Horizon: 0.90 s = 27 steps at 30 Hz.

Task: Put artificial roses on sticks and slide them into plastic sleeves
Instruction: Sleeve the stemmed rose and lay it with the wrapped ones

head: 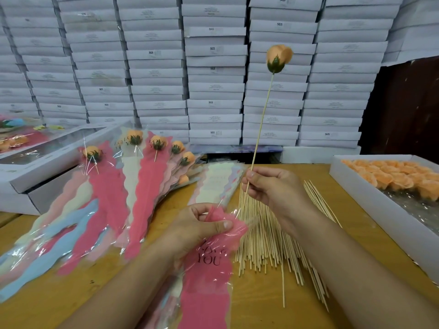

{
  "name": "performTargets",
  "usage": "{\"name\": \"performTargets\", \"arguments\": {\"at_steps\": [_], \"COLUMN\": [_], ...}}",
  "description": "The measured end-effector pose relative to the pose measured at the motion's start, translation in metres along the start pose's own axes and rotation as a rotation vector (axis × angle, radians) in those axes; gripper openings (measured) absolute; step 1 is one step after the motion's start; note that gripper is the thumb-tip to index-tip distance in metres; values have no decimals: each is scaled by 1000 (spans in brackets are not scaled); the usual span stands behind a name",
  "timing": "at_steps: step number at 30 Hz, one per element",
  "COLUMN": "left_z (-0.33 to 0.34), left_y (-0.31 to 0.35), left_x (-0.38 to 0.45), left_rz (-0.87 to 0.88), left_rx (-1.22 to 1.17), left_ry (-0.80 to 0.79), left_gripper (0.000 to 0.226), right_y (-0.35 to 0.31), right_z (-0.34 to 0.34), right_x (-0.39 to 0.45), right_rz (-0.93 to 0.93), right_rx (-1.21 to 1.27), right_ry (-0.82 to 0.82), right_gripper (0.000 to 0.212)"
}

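My right hand (273,195) pinches the lower end of a thin wooden stick (262,119) that stands upright and carries an orange rose (278,57) with a green base on top. Lower and to the left, my left hand (202,226) grips the top of a pink plastic sleeve (209,271) printed with dark letters, lying on a stack of sleeves. A heap of loose sticks (266,236) lies on the wooden table (261,312) between and under my hands.
Finished sleeved roses (142,176) fan out on the left, over a white box. A white box of orange rose heads (399,179) sits at the right. More empty sleeves (218,181) lie behind my hands. White cartons (213,74) are stacked behind the table.
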<state>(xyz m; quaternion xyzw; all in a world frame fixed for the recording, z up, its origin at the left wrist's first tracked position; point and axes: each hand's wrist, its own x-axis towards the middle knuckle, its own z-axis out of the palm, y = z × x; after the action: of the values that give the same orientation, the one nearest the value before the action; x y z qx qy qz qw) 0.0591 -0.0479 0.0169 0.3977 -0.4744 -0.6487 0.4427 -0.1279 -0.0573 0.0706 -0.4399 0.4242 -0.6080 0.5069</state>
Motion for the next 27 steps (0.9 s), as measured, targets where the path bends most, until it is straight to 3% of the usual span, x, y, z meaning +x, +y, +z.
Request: {"name": "performTargets", "arguments": {"at_steps": [11, 23, 27], "left_z": [1, 1, 3], "left_y": [-1, -1, -1], "left_x": [-2, -4, -3], "left_rz": [-52, -33, 14], "left_rx": [55, 5, 122], "left_ry": [-110, -140, -89], "left_gripper": [53, 46, 31], "right_y": [-9, -5, -1], "right_z": [13, 24, 24], "right_x": [7, 5, 4], "right_rz": [-60, -24, 22], "right_rx": [114, 112, 69], "right_ry": [36, -19, -55], "right_gripper": [4, 5, 4]}}
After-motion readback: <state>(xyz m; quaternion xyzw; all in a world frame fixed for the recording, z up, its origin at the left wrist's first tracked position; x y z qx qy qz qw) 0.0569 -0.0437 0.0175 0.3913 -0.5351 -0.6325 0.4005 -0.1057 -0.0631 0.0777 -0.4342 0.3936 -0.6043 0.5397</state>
